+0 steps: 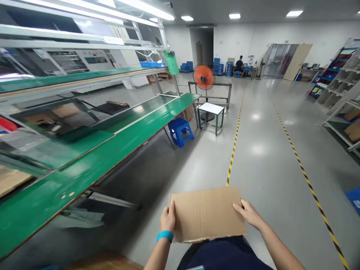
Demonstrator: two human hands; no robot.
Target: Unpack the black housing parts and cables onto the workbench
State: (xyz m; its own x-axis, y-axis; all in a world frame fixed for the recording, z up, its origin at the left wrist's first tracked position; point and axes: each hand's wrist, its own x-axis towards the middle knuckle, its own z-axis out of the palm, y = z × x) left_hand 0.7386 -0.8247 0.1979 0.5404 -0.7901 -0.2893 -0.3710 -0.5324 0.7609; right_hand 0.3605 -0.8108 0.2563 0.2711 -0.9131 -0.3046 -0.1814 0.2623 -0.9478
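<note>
Right here in front, a person holds a piece of plain brown cardboard (209,215) before their waist, over the floor. The left hand (168,218), a blue wristband (165,236) below it, is clamped on the left edge; the right hand (248,213) is closed on the right edge. Both thumbs lie on top. Gripping opposite edges probably keeps it flat and stops it folding at its creases. I see no print on it.

To the left runs a long green bench (135,135), with a blue stool (180,132) close by its edge, presumably for seating. Striped tape (235,148) likely marks a walkway. Beyond, an orange fan (204,77) stands behind a white-topped stand (211,108), perhaps to cool the workplaces. A green sheet (171,63) hangs on the bench's post; I can't read any writing there. Farthest off, someone sits near the wall.
</note>
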